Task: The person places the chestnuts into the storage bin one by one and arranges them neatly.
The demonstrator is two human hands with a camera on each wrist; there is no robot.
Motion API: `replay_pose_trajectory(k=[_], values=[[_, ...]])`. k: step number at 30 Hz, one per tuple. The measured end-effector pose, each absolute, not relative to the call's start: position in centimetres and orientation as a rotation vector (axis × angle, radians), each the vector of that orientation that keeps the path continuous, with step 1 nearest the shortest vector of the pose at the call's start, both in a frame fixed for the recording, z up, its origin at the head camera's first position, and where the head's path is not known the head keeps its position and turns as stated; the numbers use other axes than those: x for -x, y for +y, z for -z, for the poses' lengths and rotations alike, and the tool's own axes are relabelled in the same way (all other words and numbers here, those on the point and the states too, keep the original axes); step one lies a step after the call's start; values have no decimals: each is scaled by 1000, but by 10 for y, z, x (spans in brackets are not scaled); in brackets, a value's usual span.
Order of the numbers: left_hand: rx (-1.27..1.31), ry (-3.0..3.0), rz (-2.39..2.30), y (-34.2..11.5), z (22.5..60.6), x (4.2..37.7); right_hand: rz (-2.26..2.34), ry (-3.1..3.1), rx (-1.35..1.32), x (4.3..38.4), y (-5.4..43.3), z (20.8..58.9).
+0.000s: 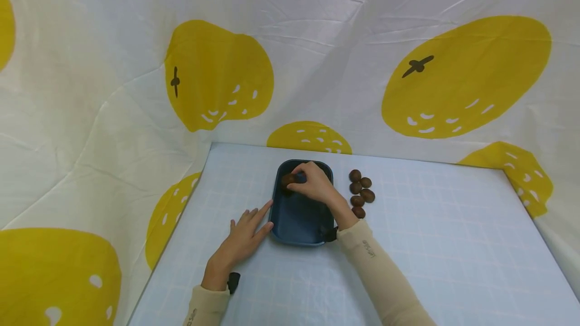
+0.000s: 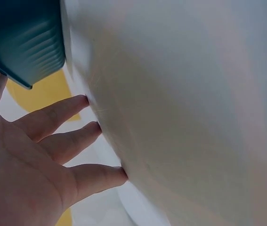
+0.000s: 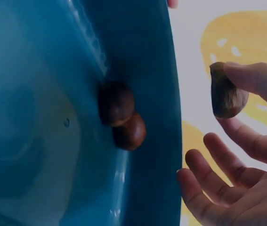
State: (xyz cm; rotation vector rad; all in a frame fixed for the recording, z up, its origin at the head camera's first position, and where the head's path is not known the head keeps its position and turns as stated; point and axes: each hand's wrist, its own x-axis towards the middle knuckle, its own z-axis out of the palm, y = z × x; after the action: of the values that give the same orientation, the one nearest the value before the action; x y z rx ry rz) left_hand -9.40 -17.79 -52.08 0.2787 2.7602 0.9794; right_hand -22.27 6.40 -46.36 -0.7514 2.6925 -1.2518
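My right hand (image 1: 314, 184) is over the far part of a dark blue plastic tray (image 1: 299, 223), its thumb and a finger pinching a brown chestnut (image 3: 228, 94). Inside the tray, two more chestnuts (image 3: 117, 104) lie against each other along the wall in the right wrist view. Fingers spread, my left hand (image 1: 243, 238) rests at the tray's left side, with fingertips at its rim. In the left wrist view, other fingertips of that hand touch the tabletop. The right hand partly covers the tray's far end in the head view.
Several chestnuts (image 1: 356, 188) lie in a loose cluster on the table just right of the tray. A pale checked cloth (image 1: 435, 245) covers the table. Behind and to the left hangs a white sheet (image 1: 321, 64) printed with yellow fruit.
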Motion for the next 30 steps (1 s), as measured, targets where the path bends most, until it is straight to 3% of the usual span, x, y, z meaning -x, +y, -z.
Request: replay_pose_trajectory(k=[17,30], values=[[-261,2753,-981,-178,524,95,1158,2665,745,229,56,477],[-266,2772,-984,-178,524,95,996,2585,961,237,57,498]])
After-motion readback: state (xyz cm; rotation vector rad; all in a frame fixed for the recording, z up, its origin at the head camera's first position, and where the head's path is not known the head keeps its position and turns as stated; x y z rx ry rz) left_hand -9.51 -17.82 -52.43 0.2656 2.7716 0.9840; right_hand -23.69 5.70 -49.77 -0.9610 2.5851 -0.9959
